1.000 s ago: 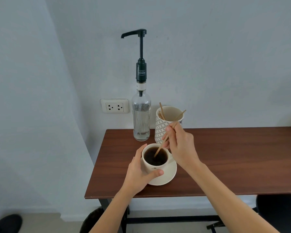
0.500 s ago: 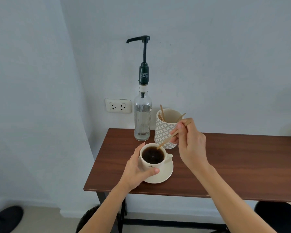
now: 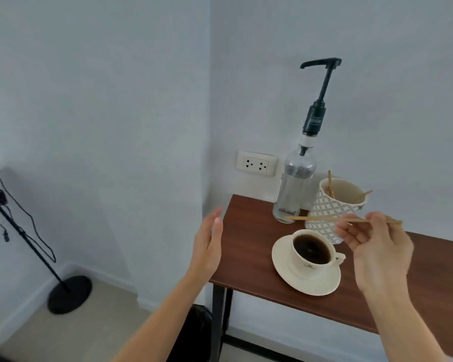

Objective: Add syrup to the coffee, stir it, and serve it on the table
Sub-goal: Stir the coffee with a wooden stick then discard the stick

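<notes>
Now: cream coffee cup (image 3: 315, 253), filled near brim with dark coffee, sat on matching saucer (image 3: 306, 282) near table (image 3: 246, 252) left front edge. Right hand (image 3: 377, 246) pinched wooden stir stick (image 3: 322, 218), held level above cup, apparently clear of coffee. Left hand (image 3: 207, 244) open beside table edge, fingers straight together, empty. Syrup pump bottle (image 3: 296, 184) and patterned stick holder (image 3: 335, 207) behind cup.

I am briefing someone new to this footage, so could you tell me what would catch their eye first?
Probably the right hand holding a wooden stir stick level above the coffee cup, which sits on its saucer near the table's front edge. Behind it the tall syrup pump bottle stands against the wall, while the open left hand hovers off the table's left end.
</notes>
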Demonstrator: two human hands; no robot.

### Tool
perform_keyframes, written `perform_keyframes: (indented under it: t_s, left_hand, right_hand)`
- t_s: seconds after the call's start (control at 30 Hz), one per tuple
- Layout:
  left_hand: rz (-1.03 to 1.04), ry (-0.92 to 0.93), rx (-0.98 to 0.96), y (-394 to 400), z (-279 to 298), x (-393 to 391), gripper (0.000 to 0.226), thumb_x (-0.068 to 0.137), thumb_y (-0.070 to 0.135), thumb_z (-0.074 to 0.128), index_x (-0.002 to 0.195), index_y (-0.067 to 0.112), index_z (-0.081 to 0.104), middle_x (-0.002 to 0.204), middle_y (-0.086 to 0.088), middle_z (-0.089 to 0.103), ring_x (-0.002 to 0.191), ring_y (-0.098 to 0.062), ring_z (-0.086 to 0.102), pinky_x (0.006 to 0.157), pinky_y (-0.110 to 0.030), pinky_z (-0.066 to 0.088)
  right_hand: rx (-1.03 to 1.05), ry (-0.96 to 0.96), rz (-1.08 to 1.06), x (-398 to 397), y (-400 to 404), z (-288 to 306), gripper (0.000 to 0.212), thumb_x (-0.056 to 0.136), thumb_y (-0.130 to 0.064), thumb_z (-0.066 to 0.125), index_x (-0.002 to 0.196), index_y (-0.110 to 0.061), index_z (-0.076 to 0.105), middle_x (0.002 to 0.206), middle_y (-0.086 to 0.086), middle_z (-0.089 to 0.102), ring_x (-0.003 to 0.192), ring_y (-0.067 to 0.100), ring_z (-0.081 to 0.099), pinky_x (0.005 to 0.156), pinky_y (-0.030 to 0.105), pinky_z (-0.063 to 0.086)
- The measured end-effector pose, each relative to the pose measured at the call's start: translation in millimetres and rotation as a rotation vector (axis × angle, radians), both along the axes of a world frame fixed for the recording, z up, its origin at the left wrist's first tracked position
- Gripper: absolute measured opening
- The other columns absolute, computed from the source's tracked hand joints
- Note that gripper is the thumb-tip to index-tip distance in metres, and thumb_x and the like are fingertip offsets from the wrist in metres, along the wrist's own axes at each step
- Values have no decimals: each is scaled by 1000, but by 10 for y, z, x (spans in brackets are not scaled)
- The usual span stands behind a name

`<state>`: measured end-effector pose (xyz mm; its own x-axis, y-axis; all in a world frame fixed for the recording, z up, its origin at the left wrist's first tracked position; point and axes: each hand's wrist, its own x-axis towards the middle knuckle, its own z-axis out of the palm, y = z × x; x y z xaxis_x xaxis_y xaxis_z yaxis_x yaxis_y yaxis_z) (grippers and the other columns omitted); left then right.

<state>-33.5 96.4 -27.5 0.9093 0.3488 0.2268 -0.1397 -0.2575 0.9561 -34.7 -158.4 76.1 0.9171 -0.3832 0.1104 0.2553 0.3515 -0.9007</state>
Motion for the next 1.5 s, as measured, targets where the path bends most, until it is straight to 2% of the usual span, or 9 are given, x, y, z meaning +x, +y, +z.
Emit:
perform_keyframes:
  t_s: [0.23,0.43,0.67,0.83,0.97,1.17,1.27,1.4,1.5]
  left_hand:
    - [136,199,263,1723,-673,314,44,106,29,38,145,8,45,147,-10,49,137,-25,46,112,-33,33]
    - [70,136,564,2414,-953,933,60,106,29,39,158,10,17,166,-19,-1,153,-38,9,119,-54,23]
    - [-18,163,736,2508,-1227,1362,65,106,41,23,158,20,-9,164,-15,-22,152,-33,-18,119,-63,4]
    - [-5,118,688,2465,-1353,1458,67,107,41,28,158,16,-9,164,-19,-21,152,-37,-17,120,-63,6]
    - [16,91,674,2469,-1398,1487,67,106,38,32,159,13,-2,164,-22,-15,152,-39,-13,118,-62,8]
    - [-31,181,718,2526,-1329,1438,68,106,44,27,158,19,-9,164,-18,-21,152,-35,-18,118,-63,3]
    - [-65,244,738,2543,-1217,1359,69,106,46,25,157,22,-15,163,-16,-27,151,-33,-22,116,-67,3]
    - [-79,343,629,2411,-944,1192,74,105,43,31,156,24,-19,162,-12,-31,152,-31,-20,116,-69,4]
    - [-70,382,486,2079,-627,1009,74,105,39,35,157,22,-14,163,-10,-29,152,-31,-19,118,-66,4]
  right_hand:
    - [-154,84,18,-352,1658,-611,21,104,-17,47,91,-6,58,79,17,76,67,28,76,60,30,65]
    - [-635,106,50,-525,2843,-1479,21,95,-31,52,89,-21,69,81,-13,78,73,5,76,72,30,62]
    - [-873,336,142,-299,3290,-2615,20,97,-26,59,101,-15,75,82,-14,76,80,0,72,81,23,59]
    - [-941,519,211,-48,3388,-3208,22,100,-22,58,110,-10,73,87,-13,71,82,0,66,73,-1,42]
    - [-886,719,209,-8,3383,-3511,30,104,-22,49,123,-9,68,117,5,73,113,20,65,91,17,38]
    - [-916,739,178,-97,3405,-3309,32,106,-21,43,122,-10,68,114,4,74,112,22,66,92,19,40]
    - [-948,601,225,-187,3445,-2911,28,105,-23,46,123,-13,65,103,-8,69,99,8,65,93,21,50]
    - [-950,329,332,-325,3354,-2108,29,103,-22,49,129,-15,61,119,-13,67,113,-3,61,103,19,48]
    - [-969,154,301,-461,3002,-1494,27,102,-23,52,125,-16,64,115,-16,69,104,-15,60,93,8,47]
